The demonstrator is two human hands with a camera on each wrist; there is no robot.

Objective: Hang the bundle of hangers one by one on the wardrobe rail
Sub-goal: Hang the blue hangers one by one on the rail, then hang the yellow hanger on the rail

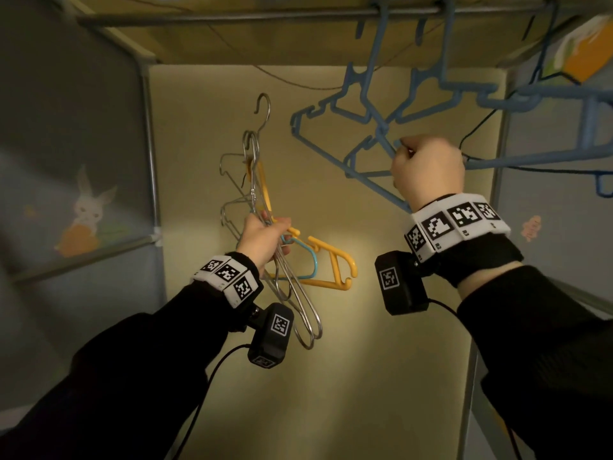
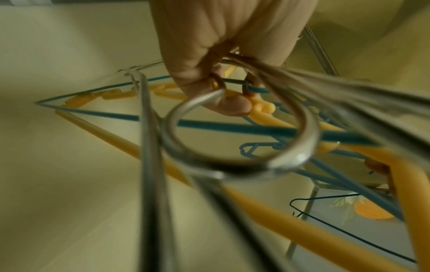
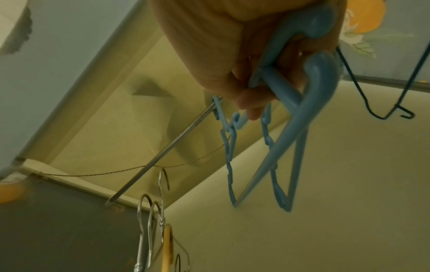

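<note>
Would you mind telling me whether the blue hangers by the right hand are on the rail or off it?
On: the blue hangers' hooks loop over the rail while the right hand grips their lower bars.

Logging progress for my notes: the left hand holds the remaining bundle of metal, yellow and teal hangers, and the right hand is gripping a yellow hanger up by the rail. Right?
Not quite. The right hand grips a blue plastic hanger, not a yellow one; the right wrist view shows it best. The left hand does hold the bundle of metal, yellow and teal hangers below the rail.

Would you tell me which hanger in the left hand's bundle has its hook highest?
The thin silver wire hanger: its hook rises above the thicker metal hooks and the yellow plastic hanger.
</note>
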